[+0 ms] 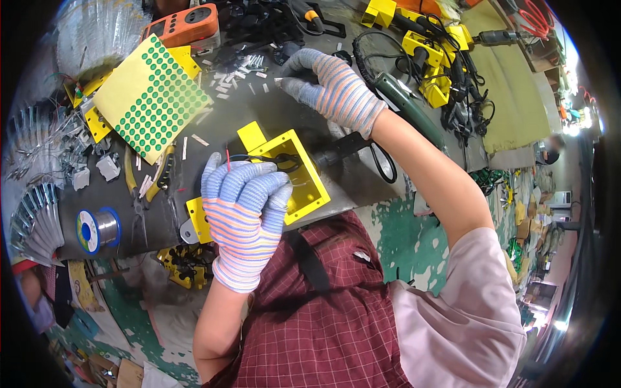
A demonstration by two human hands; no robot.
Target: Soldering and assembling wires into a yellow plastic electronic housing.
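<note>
Two gloved hands, one yellow box. Left hand (242, 210) curls its fingers around the near left side of the box (294, 171), gripping it; a thin red wire (227, 157) sticks up just above the fingertips, and whether the fingers pinch it can't be told. The box sits open side up at the near edge of the dark bench (272, 107), in front of the person's chest, with black wires (275, 158) looping across its opening. The glove hides the box's left wall.

Right hand (336, 87) is stretched out farther back on the bench, fingers extended and loosely spread, tips down among scattered small white pieces (236, 74); too many and too small to count, and whether a piece is pinched can't be told.

One pair of black scissors (369, 152) lies just right of the box, partly under the right forearm. One green tool (404, 103) runs under that wrist, its end hidden. One sheet of green dot stickers (152, 97) on yellow backing lies to the left. One solder spool (97, 229) at the near left edge. One orange meter (184, 26) at the back, top cut off. Several yellow boxes (427, 55) with black cables are piled back right; count unclear in the tangle.
</note>
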